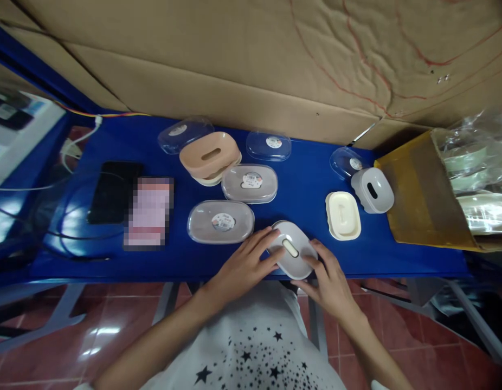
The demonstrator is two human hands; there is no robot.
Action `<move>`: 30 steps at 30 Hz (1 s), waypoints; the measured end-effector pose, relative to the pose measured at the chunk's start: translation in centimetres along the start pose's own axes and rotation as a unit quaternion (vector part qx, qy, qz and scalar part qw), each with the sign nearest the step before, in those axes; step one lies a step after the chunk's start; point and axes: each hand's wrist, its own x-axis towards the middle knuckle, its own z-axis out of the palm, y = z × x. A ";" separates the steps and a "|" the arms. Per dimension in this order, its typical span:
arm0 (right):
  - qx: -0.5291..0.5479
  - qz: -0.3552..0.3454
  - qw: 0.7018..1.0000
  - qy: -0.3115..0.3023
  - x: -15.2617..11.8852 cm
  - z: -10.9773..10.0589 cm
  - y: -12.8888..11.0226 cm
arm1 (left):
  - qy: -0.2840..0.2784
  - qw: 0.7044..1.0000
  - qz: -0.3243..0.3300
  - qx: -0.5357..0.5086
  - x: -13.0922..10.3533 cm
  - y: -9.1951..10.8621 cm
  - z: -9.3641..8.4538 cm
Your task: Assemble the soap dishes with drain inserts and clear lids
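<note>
At the near edge of a blue table [294, 195], just in front of a person in a star-printed white shirt [251, 346], a gray oval dish [300, 241] is grasped between two bare hands. Pale cream shows through the slot in its middle. The left hand [253, 254] grips the dish's left side, fingers bent over the rim and thumb reaching inside; the right hand [326, 273] grasps the opposite side, fingertips inside the rim and thumb at the near edge.

Just left of the dish lies a gray container [202, 222] under a clear, labeled cover, with a second covered container [232, 184] behind it. Beyond that, a peach dish [198, 157] rests on cream pieces, near loose clear lids [257, 147] along the back. To the right sit a cream dish [343, 214] and, just beyond it, a slotted gray dish [381, 192] tipped toward the person. A cardboard box [413, 195] at far right holds pale green dishes [464, 160] in plastic. A phone [149, 214], its screen pixelated, lies at left beside a black device [113, 192]. Brown cardboard [218, 70] walls off the rear.
</note>
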 end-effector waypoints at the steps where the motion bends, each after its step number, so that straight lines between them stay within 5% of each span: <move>1: 0.002 0.001 1.000 0.006 -0.1 0.3 -0.2 | 0.003 1.000 -0.003 -0.005 -0.1 -0.1 0.1; 7: 0.015 -0.033 0.999 -0.029 2.9 -1.9 2.3 | 0.036 0.999 -0.004 -0.009 -0.6 0.2 -0.1; 11: -0.044 -0.008 0.999 0.002 12.2 -2.6 5.6 | 0.043 0.999 0.013 -0.001 -0.6 0.6 -0.4; 14: -0.058 -0.030 0.996 -0.053 20.3 -1.0 6.7 | 0.052 0.999 0.005 0.005 -0.9 1.0 -0.5; 17: -0.055 -0.045 0.995 -0.075 24.7 1.0 6.8 | 0.049 0.999 -0.022 -0.004 -1.7 1.3 -0.6; 23: -0.048 0.005 0.997 -0.058 22.7 1.6 8.2 | 0.047 0.998 -0.039 0.000 -3.2 0.7 -1.1; 30: 0.030 0.026 0.999 -0.026 18.4 -1.6 9.3 | 0.121 0.990 -0.067 0.013 -1.7 -0.3 -0.5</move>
